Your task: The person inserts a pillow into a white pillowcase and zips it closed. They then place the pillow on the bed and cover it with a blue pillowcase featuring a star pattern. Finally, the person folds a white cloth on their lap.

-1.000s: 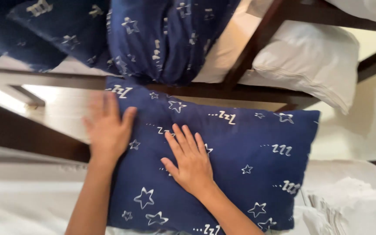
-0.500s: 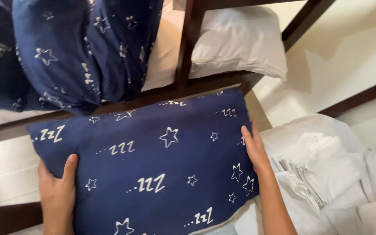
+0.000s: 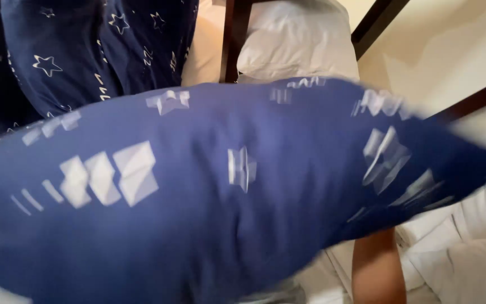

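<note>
A dark blue pillow (image 3: 215, 197) with white stars and letter prints fills most of the head view, raised close to the camera and blurred by motion. My right forearm (image 3: 375, 270) rises from the bottom edge and goes under the pillow's right end, where the hand is hidden behind the fabric. My left hand is covered by the pillow or out of frame.
A dark blue star-print duvet (image 3: 97, 50) hangs at the upper left. A white pillow (image 3: 296, 42) lies behind a dark wooden bed frame (image 3: 233, 39). White bedding (image 3: 468, 253) is bunched at the lower right.
The blue pillow was lying flat with a hand on each side. It has now been lifted up towards the camera and covers both hands.
</note>
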